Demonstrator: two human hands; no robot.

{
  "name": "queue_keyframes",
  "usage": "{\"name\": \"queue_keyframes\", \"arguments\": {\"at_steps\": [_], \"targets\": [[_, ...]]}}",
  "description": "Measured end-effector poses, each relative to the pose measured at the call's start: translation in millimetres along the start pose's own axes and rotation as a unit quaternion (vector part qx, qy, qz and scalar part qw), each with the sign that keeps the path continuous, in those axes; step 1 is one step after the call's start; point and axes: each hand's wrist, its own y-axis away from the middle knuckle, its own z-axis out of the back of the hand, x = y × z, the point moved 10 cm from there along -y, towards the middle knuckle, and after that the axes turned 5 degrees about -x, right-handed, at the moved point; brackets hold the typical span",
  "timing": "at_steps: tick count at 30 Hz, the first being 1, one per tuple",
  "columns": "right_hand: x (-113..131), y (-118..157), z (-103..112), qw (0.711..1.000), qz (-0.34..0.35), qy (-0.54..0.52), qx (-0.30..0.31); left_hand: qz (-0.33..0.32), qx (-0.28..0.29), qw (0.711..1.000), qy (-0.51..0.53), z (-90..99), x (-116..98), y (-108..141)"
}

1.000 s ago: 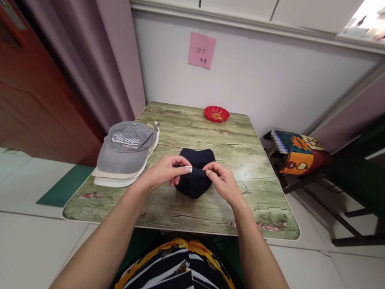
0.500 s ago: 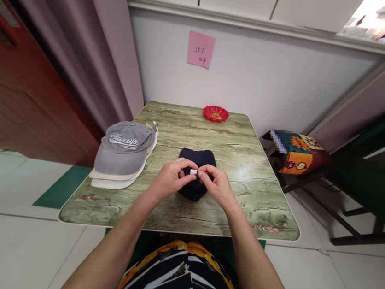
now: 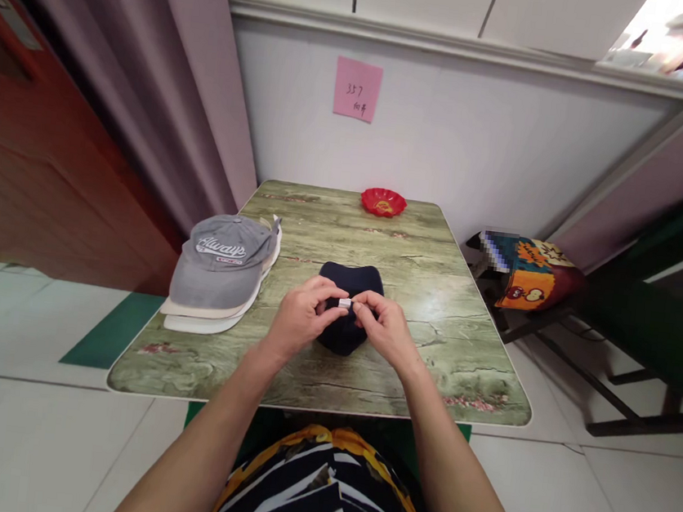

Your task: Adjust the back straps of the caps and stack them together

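Note:
A dark navy cap (image 3: 352, 277) lies on the table right in front of me, with both hands over it. Between my fingertips is a small silvery buckle (image 3: 344, 303) at the cap's strap. My left hand (image 3: 301, 315) pinches the buckle from the left, thumb below and forefinger above. From the right, my right hand (image 3: 387, 329) pinches the dark strap close beside the buckle. How far the strap runs through the buckle is hidden by my fingers.
At the table's left edge, a grey cap (image 3: 223, 263) lies stacked on paler caps. A red scalloped dish (image 3: 383, 202) sits at the back of the wood-patterned table (image 3: 332, 230). A pink note (image 3: 357, 89) is on the wall. To the right stands a cloth-covered stool (image 3: 531, 269).
Both hands stay over the navy cap in nearly the same pinch. The buckle has tilted or shifted very slightly between the fingers.

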Motion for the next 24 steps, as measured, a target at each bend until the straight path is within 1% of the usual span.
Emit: {"name": "queue_keyframes", "arguments": {"at_steps": [4,6,11,14,20,24], "targets": [[23,1,9,0.989,0.062,0.124,-0.044,-0.03,-0.018,0.998,-0.054,-0.4,-9,3],[28,1,11,0.986,0.069,0.145,-0.051,-0.04,-0.018,0.997,-0.059,-1.0,-13,3],[21,-1,8,0.994,0.048,0.095,-0.028,-0.046,0.0,0.996,-0.074,-2.3,-14,-1],[16,0,9,0.995,0.043,0.081,-0.028,-0.045,0.015,0.996,-0.08,-3.2,-13,-1],[11,-1,10,0.997,0.036,0.061,-0.033,-0.076,-0.012,0.991,-0.111,4.3,-20,-4],[3,-2,6,0.999,0.018,0.038,-0.02,-0.102,-0.004,0.99,-0.096,4.5,-17,-7]]}}
